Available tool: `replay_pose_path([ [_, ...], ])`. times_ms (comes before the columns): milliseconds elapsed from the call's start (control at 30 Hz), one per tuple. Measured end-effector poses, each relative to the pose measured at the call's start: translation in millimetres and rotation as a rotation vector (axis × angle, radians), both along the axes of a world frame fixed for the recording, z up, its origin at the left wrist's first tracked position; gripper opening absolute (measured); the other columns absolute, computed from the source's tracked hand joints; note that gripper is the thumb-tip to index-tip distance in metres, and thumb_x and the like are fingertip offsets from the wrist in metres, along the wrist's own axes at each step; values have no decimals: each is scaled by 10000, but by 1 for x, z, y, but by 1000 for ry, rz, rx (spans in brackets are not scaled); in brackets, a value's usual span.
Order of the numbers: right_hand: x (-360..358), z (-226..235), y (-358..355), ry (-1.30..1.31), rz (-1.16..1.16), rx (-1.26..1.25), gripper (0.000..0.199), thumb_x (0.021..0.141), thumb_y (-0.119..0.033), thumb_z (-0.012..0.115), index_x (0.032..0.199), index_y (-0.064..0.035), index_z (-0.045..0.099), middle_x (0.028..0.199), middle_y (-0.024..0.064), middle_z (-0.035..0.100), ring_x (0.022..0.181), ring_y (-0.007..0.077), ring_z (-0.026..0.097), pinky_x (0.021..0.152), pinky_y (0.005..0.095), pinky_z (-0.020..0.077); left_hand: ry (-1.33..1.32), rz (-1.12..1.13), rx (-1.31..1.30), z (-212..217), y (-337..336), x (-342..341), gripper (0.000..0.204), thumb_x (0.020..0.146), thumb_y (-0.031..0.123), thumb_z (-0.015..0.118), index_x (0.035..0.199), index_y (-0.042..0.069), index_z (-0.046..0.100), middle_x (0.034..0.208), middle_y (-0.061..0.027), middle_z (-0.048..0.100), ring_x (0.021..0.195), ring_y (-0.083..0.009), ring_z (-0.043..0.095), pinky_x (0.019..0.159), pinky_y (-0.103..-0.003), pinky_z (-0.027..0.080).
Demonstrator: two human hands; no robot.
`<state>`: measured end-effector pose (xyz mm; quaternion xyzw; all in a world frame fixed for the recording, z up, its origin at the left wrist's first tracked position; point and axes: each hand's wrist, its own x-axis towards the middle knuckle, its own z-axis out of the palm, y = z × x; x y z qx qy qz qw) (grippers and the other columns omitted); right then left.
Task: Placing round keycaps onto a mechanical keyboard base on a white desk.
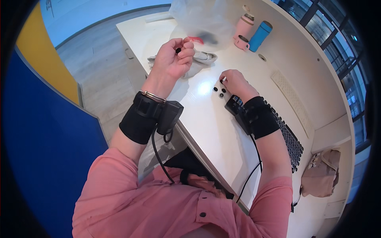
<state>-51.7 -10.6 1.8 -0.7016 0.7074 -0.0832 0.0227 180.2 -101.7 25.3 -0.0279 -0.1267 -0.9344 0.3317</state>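
Note:
My left hand (pixel 174 59) is raised above the left part of the white desk (pixel 206 123), palm turned up and fingers curled. Against its fingers sits a small round black piece (pixel 178 50) that looks like a keycap. Lower, close to the desk top, my right hand (pixel 238 85) pinches another small black keycap (pixel 223 80) between thumb and fingertip. Just below that pinch, several loose round keycaps (pixel 215 89) lie on the desk. A black keyboard with round keys (pixel 291 144) extends beside my right forearm, which partly covers it.
A blue bottle (pixel 260 36), a pink bottle (pixel 244 25) and a pink cup (pixel 241 43) stand at the back. A clear plastic bag (pixel 204 18) and a whitish cloth-like item (pixel 205 58) lie beyond my left hand. A beige bag (pixel 321 172) is at right; cables trail from both wrist devices.

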Motion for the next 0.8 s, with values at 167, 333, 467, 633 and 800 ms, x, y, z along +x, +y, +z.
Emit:
replay_pose_path([
  [167,0,3,2,-34,-68,83,190,711,-4,663,896,-31,700,877,184,657,879,350,623,817,391,493,120,8,101,1,4,-9,125,935,95,398,920,-13,457,760,-67,460,513,-104,380,369,-206,253],
  [333,3,-3,2,39,14,-21,171,694,-26,692,865,-8,686,877,211,645,879,368,617,808,399,494,-86,86,82,-27,0,-29,136,926,79,409,938,-43,469,774,-92,484,580,-129,453,429,-199,339],
  [467,2,-1,2,65,-41,0,160,688,-49,697,825,27,660,863,226,636,880,372,615,806,408,492,-221,188,176,-45,7,-51,126,901,54,434,948,-51,486,813,-106,522,662,-178,543,558,-247,488],
  [633,-3,1,4,18,-34,-47,195,671,-110,697,784,41,645,817,234,626,853,378,615,788,413,493,-312,183,103,-48,31,-61,190,894,30,429,1014,-110,473,999,-184,493,959,-330,561,903,-410,510],
  [800,1,2,5,65,-34,-49,205,646,-102,690,769,53,638,765,234,620,805,384,615,758,416,497,-366,130,123,-63,35,-70,245,909,60,409,1077,-113,454,1084,-202,467,1038,-351,525,943,-429,470],
])
